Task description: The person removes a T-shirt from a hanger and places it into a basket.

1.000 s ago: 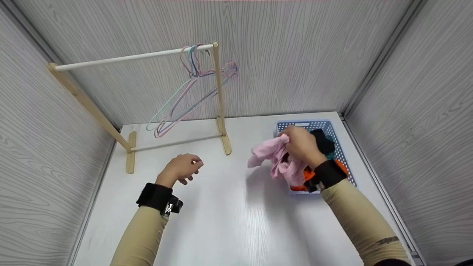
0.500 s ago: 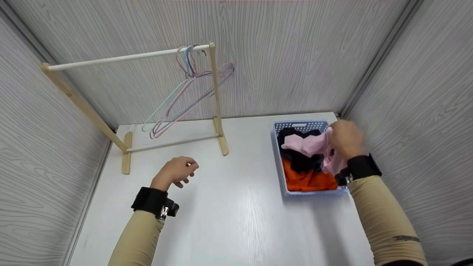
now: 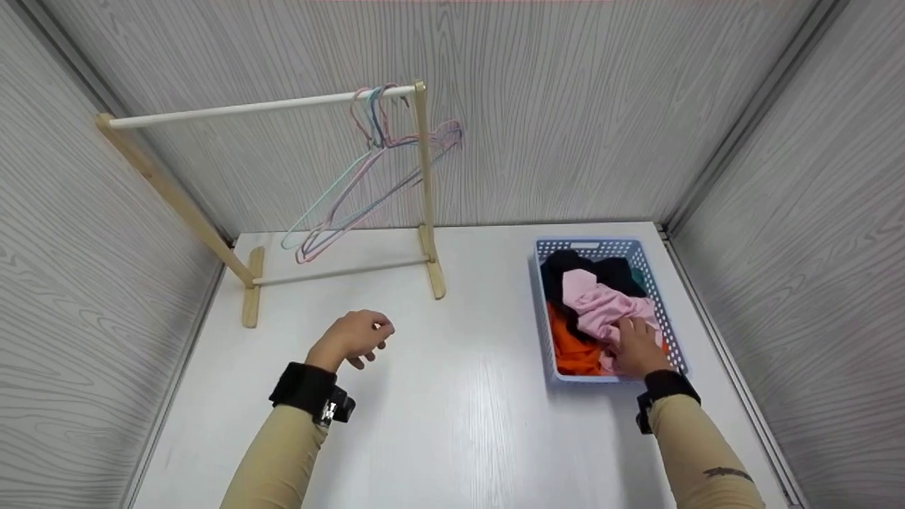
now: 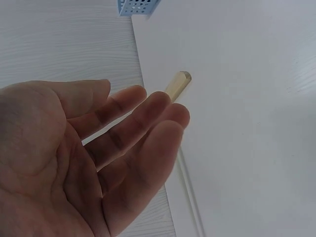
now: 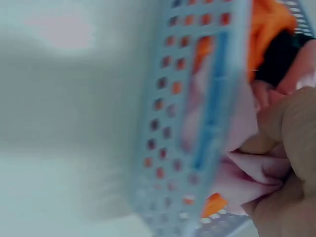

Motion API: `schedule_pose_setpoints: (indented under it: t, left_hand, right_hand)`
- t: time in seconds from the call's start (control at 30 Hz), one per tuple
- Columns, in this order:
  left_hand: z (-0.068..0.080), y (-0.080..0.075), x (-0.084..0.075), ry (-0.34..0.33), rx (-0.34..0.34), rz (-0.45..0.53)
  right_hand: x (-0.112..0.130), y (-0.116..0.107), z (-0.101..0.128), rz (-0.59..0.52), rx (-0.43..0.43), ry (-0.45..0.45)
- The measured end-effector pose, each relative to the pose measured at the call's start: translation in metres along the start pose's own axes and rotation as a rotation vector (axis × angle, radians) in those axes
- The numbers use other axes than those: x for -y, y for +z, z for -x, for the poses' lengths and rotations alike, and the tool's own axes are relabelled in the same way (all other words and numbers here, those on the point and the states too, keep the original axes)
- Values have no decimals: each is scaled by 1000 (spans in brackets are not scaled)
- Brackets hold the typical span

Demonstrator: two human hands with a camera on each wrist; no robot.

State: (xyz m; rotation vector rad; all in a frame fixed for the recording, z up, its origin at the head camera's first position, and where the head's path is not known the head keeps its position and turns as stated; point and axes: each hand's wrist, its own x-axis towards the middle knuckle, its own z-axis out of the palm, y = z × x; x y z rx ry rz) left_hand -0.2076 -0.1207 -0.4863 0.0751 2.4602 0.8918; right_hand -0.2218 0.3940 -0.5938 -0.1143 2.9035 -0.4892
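A pink garment (image 3: 608, 304) lies crumpled on top of other clothes inside the blue plastic basket (image 3: 541, 318) on the right. My right hand (image 3: 638, 348) is down in the basket near its front, with the fingers on the pink cloth. In the right wrist view, the right hand (image 5: 291, 153) pinches a fold of the pink fabric (image 5: 247, 175) just inside the basket wall (image 5: 163, 123). My left hand (image 3: 357, 336) hovers over the table at centre left. The left wrist view shows the left hand (image 4: 98, 143) palm up, fingers loosely bent, holding nothing.
Black clothing (image 3: 558, 265) and an orange garment (image 3: 574, 351) share the basket. A wooden rack with a white rail (image 3: 261, 107) stands at the back left on the white table (image 3: 452, 396). Several pastel hangers (image 3: 332, 212) hang at its right end. Panel walls enclose the back and sides.
My right hand has swung right over the basket with the pink garment, then down into it. The garment now lies on the other clothes. The left hand has barely moved.
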Motion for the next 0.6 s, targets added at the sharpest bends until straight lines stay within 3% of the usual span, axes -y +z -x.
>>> schedule_pose_setpoints:
  t: [0.13, 0.23, 0.4, 0.6]
  left_hand:
    - [-5, 6, -5, 2, 13, -14]
    - [-9, 10, -9, 8, 9, -14]
    - [-14, 12, -14, 4, -3, -26]
    - [-17, 9, -22, 15, -56, -67]
  right_hand:
    - [-13, 8, 9, 77, -40, 18]
    - [-8, 0, 13, 97, -39, 72]
    - [22, -37, 12, 119, 11, 155]
    - [76, -87, 5, 142, -152, 126]
